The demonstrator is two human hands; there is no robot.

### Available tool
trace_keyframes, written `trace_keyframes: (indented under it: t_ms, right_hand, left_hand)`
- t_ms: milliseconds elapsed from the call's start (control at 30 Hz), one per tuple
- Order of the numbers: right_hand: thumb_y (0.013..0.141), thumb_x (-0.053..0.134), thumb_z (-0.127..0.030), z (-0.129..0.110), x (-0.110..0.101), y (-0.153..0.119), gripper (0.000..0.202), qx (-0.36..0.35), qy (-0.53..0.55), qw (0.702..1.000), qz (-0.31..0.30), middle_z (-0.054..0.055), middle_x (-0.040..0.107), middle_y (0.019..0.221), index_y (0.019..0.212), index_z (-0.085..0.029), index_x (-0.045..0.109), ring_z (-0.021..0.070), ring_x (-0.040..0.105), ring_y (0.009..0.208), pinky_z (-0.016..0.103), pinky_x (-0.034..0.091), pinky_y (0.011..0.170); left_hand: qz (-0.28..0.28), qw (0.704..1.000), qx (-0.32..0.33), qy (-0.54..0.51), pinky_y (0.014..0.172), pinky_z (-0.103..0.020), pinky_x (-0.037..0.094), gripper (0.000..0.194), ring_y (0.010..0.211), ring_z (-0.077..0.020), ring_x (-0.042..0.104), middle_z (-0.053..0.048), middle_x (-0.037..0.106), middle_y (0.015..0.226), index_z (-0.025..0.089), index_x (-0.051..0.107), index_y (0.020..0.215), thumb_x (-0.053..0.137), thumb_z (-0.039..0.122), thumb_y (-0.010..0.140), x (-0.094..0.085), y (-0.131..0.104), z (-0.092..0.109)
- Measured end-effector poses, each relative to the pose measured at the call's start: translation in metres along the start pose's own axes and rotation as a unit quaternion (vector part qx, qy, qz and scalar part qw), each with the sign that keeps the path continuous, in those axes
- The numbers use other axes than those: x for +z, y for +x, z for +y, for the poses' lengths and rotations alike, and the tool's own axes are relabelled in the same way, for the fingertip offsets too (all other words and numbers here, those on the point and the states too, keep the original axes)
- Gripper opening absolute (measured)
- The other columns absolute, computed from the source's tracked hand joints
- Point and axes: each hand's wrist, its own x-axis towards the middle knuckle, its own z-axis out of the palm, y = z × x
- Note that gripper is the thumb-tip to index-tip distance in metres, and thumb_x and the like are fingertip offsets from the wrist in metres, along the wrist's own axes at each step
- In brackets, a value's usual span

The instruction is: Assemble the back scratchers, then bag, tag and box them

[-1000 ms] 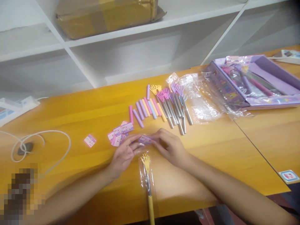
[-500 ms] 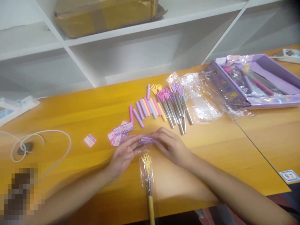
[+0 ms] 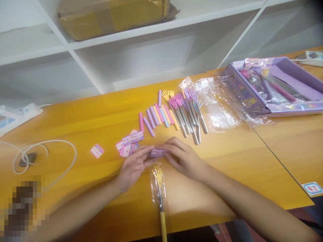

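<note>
My left hand (image 3: 132,166) and my right hand (image 3: 183,156) face each other, pinching a small purple printed card (image 3: 157,153) between their fingertips. Just below the card lies a yellow back scratcher (image 3: 158,176) in a clear plastic sleeve, its handle pointing toward me. Left of my hands sits a loose pile of pink and purple cards (image 3: 130,143), with a single card (image 3: 97,151) farther left. Beyond my fingers are several coloured handle tubes (image 3: 157,114) and a bunch of back scratchers with bare metal rods (image 3: 188,114).
Clear plastic bags (image 3: 217,107) lie beside a purple display box (image 3: 254,90) holding wrapped back scratchers at the right. A white cable (image 3: 74,151) loops at the left, near a power strip (image 3: 20,116). A taped carton (image 3: 113,18) rests on the white shelf behind.
Very little differs. Both hands keep the card in nearly the same place above the wrapped back scratcher.
</note>
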Motion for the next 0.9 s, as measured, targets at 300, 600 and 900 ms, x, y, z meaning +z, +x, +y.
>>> trace_keyframes:
  t_ms: [300,600,900]
  right_hand:
    - [0.102,0.058,-0.009,-0.003,0.001,-0.002,0.042,-0.017,0.026,0.999,-0.023,0.011,0.06,0.119,0.141,-0.023,0.06,0.0214,0.064,0.109,0.038,0.061,0.091]
    - [0.103,0.055,-0.009,-0.003,0.0,-0.002,0.044,-0.007,0.032,0.999,-0.026,0.012,0.061,0.118,0.144,-0.023,0.059,0.022,0.064,0.106,0.039,0.061,0.089]
    - [0.104,0.054,-0.008,-0.004,-0.006,0.0,0.041,-0.003,0.051,0.998,-0.034,0.01,0.066,0.114,0.141,-0.024,0.064,0.0189,0.066,0.098,0.035,0.06,0.084]
  left_hand:
    - [-0.011,0.999,-0.015,-0.035,0.118,-0.059,0.047,0.056,0.152,-0.041,0.043,-0.016,0.054,0.159,0.02,0.066,0.146,0.067,0.033,0.092,0.0,-0.001,0.001]
    - [0.004,0.998,-0.028,-0.064,0.117,-0.057,0.048,0.057,0.152,-0.0411,0.04,-0.016,0.055,0.156,0.019,0.068,0.145,0.066,0.029,0.09,0.004,-0.001,0.004]
    - [-0.042,0.996,-0.057,-0.055,0.112,-0.052,0.053,0.075,0.155,-0.0428,0.031,-0.01,0.037,0.169,0.026,0.059,0.156,0.069,0.038,0.083,0.011,-0.004,0.008]
